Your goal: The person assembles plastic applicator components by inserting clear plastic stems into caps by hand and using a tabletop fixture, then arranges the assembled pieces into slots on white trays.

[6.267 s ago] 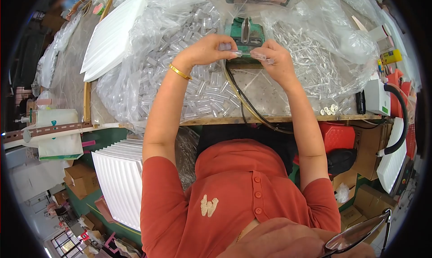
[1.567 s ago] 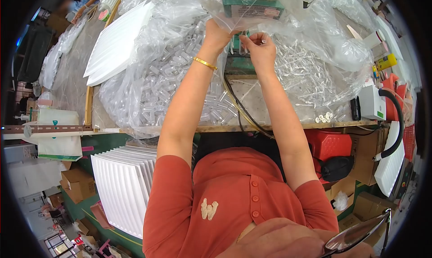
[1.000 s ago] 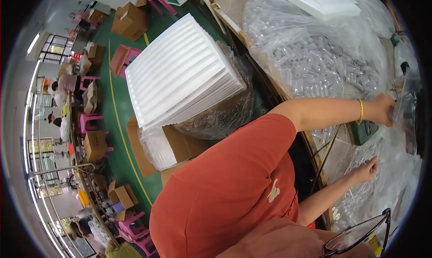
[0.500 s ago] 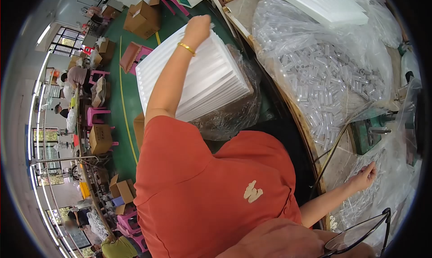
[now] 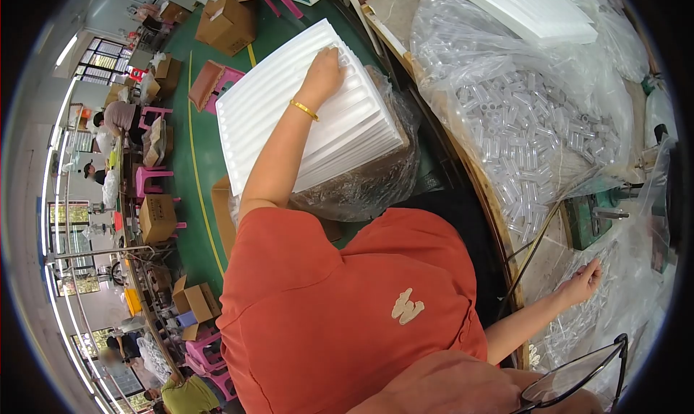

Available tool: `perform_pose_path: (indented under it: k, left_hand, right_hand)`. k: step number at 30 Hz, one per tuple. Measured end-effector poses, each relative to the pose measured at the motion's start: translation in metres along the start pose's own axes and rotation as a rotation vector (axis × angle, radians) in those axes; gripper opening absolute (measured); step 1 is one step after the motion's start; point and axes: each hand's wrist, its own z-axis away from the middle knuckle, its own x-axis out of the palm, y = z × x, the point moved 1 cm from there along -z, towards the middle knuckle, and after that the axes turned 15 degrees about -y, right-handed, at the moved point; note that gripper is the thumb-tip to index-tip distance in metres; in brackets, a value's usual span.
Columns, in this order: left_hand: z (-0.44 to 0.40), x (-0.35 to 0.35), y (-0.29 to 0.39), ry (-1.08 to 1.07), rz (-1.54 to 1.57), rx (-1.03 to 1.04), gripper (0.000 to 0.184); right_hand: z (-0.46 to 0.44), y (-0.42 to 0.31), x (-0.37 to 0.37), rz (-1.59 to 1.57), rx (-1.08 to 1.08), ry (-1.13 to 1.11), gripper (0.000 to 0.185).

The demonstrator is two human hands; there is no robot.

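My left hand [image 5: 324,73], with a gold bangle at the wrist, is closed over the top of a stack of white grooved foam trays [image 5: 267,96]. Whatever its fingers may hold is hidden. The stack sits on a brown box wrapped in clear plastic [image 5: 354,186]. At the right, my right hand [image 5: 583,282] has its fingers pinched together above thin clear plastic pieces [image 5: 571,327] on plastic sheeting. Anything between those fingertips is too small to make out. Beyond it, short clear tubes [image 5: 517,147] lie heaped in a large clear bag [image 5: 441,53].
A green metal device [image 5: 587,222] with a rod stands on the wood-edged workbench [image 5: 473,175]. More white foam trays [image 5: 531,13] lie at the far end. Leftward are cardboard boxes [image 5: 225,25], pink stools [image 5: 152,180] and people at a long bench.
My left hand has moved from the far edge of the top tray inward and down over its surface. My right hand stays nearly still, fingers pinched.
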Motion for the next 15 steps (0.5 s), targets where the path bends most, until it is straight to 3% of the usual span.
perform_pose_path:
  k: [2,3,5,8,12,15]
  left_hand:
    - [0.008,0.010,0.003,0.112,-0.003,0.043,0.046]
    - [0.012,0.012,0.008,0.113,-0.001,0.041,0.046]
    - [0.018,0.015,0.018,0.116,0.115,-0.036,0.067]
    - [0.022,0.028,0.031,0.116,0.069,-0.055,0.075]
    - [0.029,0.020,0.067,0.176,-0.242,-0.090,0.073]
    - [0.029,0.013,0.111,0.315,-0.066,0.098,0.064]
  right_hand:
    - [0.000,0.000,-0.001,0.000,0.002,-0.006,0.016]
    - [0.000,0.000,-0.001,-0.003,0.005,-0.009,0.016]
    - [0.000,0.001,-0.002,0.006,0.010,-0.008,0.016]
    - [-0.003,0.010,-0.009,0.036,0.018,-0.025,0.017]
    - [-0.002,0.002,-0.004,0.083,0.134,0.021,0.023]
    - [-0.005,0.004,-0.023,0.070,0.094,-0.087,0.028]
